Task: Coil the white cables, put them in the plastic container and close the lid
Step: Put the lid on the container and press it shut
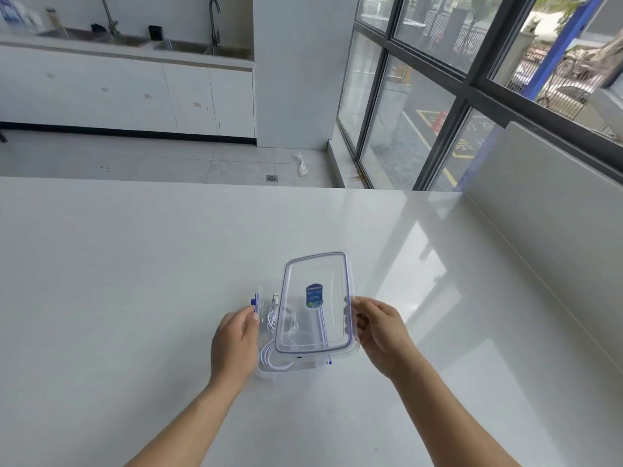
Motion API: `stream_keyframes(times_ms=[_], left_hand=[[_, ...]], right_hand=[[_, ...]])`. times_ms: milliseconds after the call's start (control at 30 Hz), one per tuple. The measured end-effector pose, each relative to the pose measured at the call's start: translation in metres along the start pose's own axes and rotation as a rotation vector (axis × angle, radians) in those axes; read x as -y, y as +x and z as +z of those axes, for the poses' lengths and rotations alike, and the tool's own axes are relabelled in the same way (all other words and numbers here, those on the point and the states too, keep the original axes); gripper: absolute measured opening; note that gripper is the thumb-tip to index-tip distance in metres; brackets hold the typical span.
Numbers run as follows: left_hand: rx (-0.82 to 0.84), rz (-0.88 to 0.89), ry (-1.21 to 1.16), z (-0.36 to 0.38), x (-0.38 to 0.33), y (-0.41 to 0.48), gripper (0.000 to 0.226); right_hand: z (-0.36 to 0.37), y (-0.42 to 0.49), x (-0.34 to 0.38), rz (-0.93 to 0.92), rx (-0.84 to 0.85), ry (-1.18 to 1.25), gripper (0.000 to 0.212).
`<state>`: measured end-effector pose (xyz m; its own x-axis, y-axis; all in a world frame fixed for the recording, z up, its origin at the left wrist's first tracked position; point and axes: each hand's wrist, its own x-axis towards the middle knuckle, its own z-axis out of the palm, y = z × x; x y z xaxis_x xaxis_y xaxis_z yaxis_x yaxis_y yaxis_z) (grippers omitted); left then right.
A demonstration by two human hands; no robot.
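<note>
The cables (279,323) lie coiled in the container (269,369) on the table (135,264). The right hand (381,332) pinches the lid (315,264) by its right edge, tilted and offset rightward; the left hand (234,345) rests loose-fingered against the container's left wall. Best to slide the lid left until the rims match — then press evenly and snap the latches (255,302).

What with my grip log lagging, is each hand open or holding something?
Left hand: against the container; grip cannot be told.
Right hand: pinching the lid.
</note>
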<state>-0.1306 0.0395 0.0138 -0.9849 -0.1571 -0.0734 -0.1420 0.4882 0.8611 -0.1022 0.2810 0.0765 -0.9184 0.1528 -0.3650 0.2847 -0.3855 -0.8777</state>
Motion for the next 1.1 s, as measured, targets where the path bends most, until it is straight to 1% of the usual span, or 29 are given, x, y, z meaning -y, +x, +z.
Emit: stream_keyframes(times_ms=[67,133,167,233,267,333,367,467,567,600,667,800,900,1033,1067,1100], left_hand=[[0.107,-0.129,-0.218,-0.005,-0.008,0.004,0.032],[0.192,-0.201,-0.338,-0.011,-0.011,0.009,0.039],[0.224,-0.194,-0.362,-0.014,-0.012,0.010,0.035],[0.193,-0.198,-0.386,-0.018,-0.014,0.011,0.012],[0.164,-0.214,-0.383,-0.020,-0.013,0.012,0.015],[0.123,-0.246,-0.327,-0.021,-0.007,0.014,0.029],[0.123,-0.244,-0.290,-0.021,-0.005,0.014,0.030],[0.119,-0.216,-0.187,-0.020,-0.005,0.010,0.022],[0.082,-0.165,-0.059,-0.016,-0.004,0.010,0.015],[0.079,-0.140,0.015,-0.017,-0.004,0.010,0.013],[0.082,-0.118,0.096,-0.016,-0.002,0.010,0.026],[0.110,-0.105,0.163,-0.011,0.008,0.013,0.019],[0.145,-0.107,0.176,-0.008,0.014,0.016,0.011],[0.138,-0.086,0.140,-0.011,0.006,0.013,0.017],[0.136,-0.094,0.126,-0.011,0.004,0.012,0.023],[0.140,-0.106,0.118,-0.013,0.002,0.011,0.017]], right_hand=[[0.007,0.005,-0.008,0.035,0.032,0.024,0.024],[0.015,0.009,-0.013,0.061,0.057,0.023,0.024],[0.017,0.010,-0.014,0.069,0.058,0.007,0.024],[0.021,0.012,-0.015,0.079,0.050,-0.077,0.023],[0.022,0.014,-0.016,0.081,0.036,-0.157,0.023],[0.024,0.017,-0.019,0.077,-0.011,-0.344,0.021],[0.025,0.019,-0.023,0.077,-0.037,-0.420,0.022],[0.030,0.020,-0.032,0.034,-0.091,-0.628,0.030],[0.032,0.021,-0.038,-0.028,-0.108,-0.866,0.032],[0.033,0.022,-0.040,-0.033,-0.116,-0.902,0.032],[0.035,0.022,-0.043,-0.037,-0.127,-0.939,0.035],[0.040,0.022,-0.045,-0.056,-0.154,-1.031,0.043],[0.040,0.022,-0.044,-0.051,-0.163,-1.114,0.045],[0.037,0.021,-0.049,-0.042,-0.156,-1.134,0.047],[0.036,0.021,-0.050,-0.047,-0.151,-1.129,0.048],[0.036,0.021,-0.051,-0.056,-0.149,-1.131,0.048]])
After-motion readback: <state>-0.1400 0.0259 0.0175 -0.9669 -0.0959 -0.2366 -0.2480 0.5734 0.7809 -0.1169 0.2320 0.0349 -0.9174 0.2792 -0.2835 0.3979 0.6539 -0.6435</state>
